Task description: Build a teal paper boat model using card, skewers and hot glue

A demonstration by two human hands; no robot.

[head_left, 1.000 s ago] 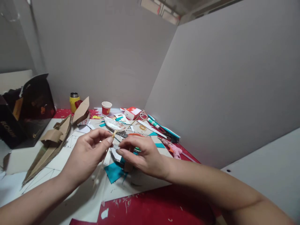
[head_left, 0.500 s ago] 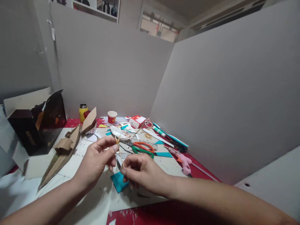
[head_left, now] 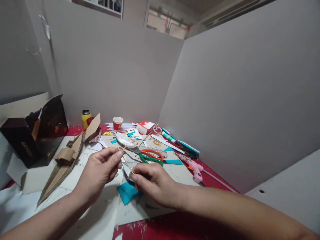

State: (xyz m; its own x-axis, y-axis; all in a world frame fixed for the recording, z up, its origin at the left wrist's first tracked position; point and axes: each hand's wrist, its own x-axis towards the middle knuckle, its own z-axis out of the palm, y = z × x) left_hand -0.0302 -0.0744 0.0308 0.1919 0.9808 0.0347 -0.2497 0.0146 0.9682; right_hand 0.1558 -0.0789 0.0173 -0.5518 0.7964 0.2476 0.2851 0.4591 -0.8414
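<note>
Thin wooden sticks (head_left: 128,165), small like skewers or toothpicks, are held up between my two hands. My left hand (head_left: 98,171) pinches them near the top, where their ends cross, between thumb and forefinger. Lower down, the thumb and fingers of my right hand (head_left: 156,185) are closed on the other end of one stick. Beneath the hands lies a teal piece (head_left: 126,192) on the pale board (head_left: 140,215). Scissors (head_left: 152,155) with one orange and one green handle rest just beyond my right hand. How the sticks join is partly hidden by my left fingertips.
A cardboard boat shape (head_left: 63,166) lies at left, before a black box (head_left: 47,136). Farther back are a yellow bottle (head_left: 85,119), a paper cup (head_left: 118,125) and a red-white box (head_left: 145,127). A pink glue gun (head_left: 197,171) sits at right by a grey partition (head_left: 237,100).
The view has shifted slightly. My right hand has risen a little toward the left hand, and the sticks' angle between the fingers has changed. Both hands keep their pinch.
</note>
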